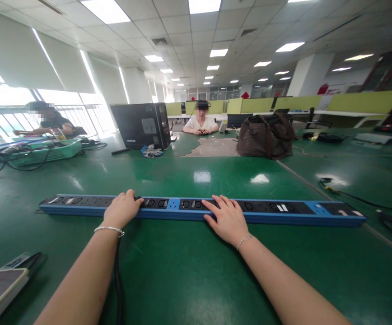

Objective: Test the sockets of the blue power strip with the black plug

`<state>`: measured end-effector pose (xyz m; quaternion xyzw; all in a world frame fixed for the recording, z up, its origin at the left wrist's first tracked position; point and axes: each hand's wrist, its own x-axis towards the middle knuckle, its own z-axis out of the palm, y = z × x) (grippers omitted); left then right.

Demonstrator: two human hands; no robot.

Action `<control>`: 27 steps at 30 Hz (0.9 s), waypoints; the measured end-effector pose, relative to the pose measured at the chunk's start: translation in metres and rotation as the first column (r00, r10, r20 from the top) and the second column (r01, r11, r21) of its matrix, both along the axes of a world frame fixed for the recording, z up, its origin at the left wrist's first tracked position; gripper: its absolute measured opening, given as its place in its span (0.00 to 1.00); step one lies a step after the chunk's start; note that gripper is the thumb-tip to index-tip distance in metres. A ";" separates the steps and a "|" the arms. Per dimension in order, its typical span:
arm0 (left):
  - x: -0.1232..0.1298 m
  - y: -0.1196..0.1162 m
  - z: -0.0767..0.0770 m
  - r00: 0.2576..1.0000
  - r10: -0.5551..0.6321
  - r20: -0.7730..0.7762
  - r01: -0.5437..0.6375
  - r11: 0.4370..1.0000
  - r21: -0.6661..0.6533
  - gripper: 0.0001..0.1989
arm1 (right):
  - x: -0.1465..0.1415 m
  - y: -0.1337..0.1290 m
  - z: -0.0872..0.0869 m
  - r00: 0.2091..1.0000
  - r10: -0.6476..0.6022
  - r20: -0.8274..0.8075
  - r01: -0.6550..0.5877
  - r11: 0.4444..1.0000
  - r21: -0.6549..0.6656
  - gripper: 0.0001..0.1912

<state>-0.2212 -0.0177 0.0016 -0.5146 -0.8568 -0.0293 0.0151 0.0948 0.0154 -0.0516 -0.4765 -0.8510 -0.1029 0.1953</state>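
A long blue-and-black power strip (209,215) lies across the green table in front of me, sockets facing up. My left hand (123,210) is closed over its left half, fingers curled around the end of a black power cord. That cord (118,271) drops from beneath the hand toward the near table edge; the plug itself is mostly hidden by my fingers. Right of the middle, my right hand (228,219) rests on the strip with fingers spread, touching its top and front edge and gripping nothing.
A green basket of cables (47,151) stands at left, a black computer case (142,125) behind gloves (151,151), and a brown bag (265,135) farther back. A phone-like device (2,289) lies near left. Two people sit beyond. Black cable (358,196) lies at right.
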 end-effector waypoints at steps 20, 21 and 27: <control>-0.015 0.009 -0.003 0.999 -0.035 0.031 0.033 0.998 0.045 0.24 | 0.000 0.000 -0.001 1.000 -0.001 -0.006 0.001 1.000 0.012 0.22; -0.015 0.009 -0.001 0.999 -0.034 0.038 0.033 0.999 0.040 0.24 | 0.000 0.000 -0.001 1.000 -0.002 -0.006 0.002 1.000 0.013 0.22; -0.014 0.001 0.023 0.995 0.012 0.101 -0.019 0.997 0.073 0.26 | 0.000 0.000 -0.001 1.000 0.000 -0.008 0.000 1.000 0.011 0.22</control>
